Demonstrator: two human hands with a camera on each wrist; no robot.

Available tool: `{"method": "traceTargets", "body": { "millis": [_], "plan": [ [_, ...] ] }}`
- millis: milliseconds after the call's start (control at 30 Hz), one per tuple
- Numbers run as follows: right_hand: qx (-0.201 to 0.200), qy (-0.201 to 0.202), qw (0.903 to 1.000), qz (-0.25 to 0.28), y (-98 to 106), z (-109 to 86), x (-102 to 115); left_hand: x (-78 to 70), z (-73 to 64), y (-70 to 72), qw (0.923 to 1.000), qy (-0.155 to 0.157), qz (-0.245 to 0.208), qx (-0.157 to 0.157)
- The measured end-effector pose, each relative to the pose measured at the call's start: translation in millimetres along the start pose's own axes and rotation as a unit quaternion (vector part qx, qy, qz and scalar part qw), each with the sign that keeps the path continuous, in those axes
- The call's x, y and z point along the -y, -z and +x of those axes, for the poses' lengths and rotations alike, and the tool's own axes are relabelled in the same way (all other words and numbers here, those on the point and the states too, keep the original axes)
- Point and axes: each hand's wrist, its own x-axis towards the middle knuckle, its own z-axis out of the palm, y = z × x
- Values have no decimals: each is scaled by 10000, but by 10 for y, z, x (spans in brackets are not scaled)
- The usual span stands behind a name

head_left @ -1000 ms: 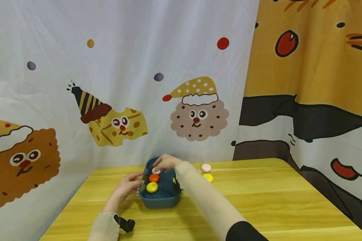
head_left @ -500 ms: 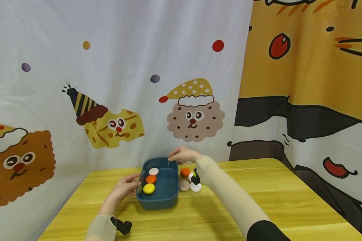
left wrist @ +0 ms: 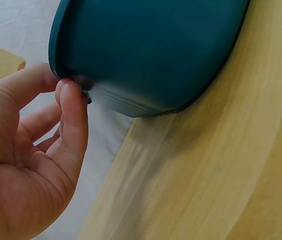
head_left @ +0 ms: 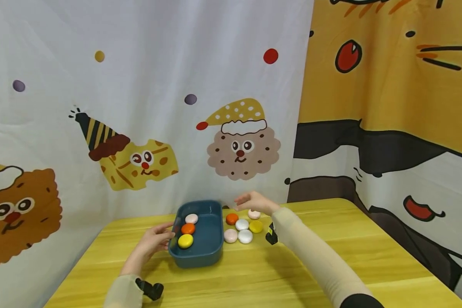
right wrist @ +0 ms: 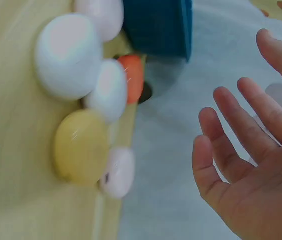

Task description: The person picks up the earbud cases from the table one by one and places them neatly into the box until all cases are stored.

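Observation:
My left hand (head_left: 154, 243) holds the left side of a dark blue rectangular box (head_left: 200, 261), its thumb and fingertips together at the rim in the left wrist view. Three glossy rounded discs lie in a row inside: a pale pink one (head_left: 191, 218), an orange one (head_left: 188, 229) and a yellow one (head_left: 185, 241). My right hand (head_left: 259, 202) holds nothing, its fingers spread and slightly bent, raised above the far end of a cluster of similar discs. That cluster has an orange disc (head_left: 232, 219), white discs (head_left: 245, 236), a yellow disc (head_left: 256, 226) and pale pink discs (head_left: 230, 235).
The box and discs are near the back edge of a yellow wood-grain table (head_left: 231, 286). Behind it hangs a white curtain (head_left: 158, 42) with cartoon prints, and an orange printed curtain (head_left: 342, 94) is on the right. A black wrist camera (head_left: 150, 289) is strapped to the left sleeve.
My right hand has come up out of the box and moved right over the discs on the table. The pale pink disc was let go in the box. My left hand stays at the box.

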Motion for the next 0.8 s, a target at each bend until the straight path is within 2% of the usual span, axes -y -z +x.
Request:
{"method": "traceTargets", "body": {
  "millis": [400,800],
  "plan": [
    [-536,-583,9969,5,42,-243,-391,3,10,39,10000,56,30,25],
    [-888,-654,9939,-9,-33,-375,-681,9,18,25,10000,74,-19,33]
  ]
}}
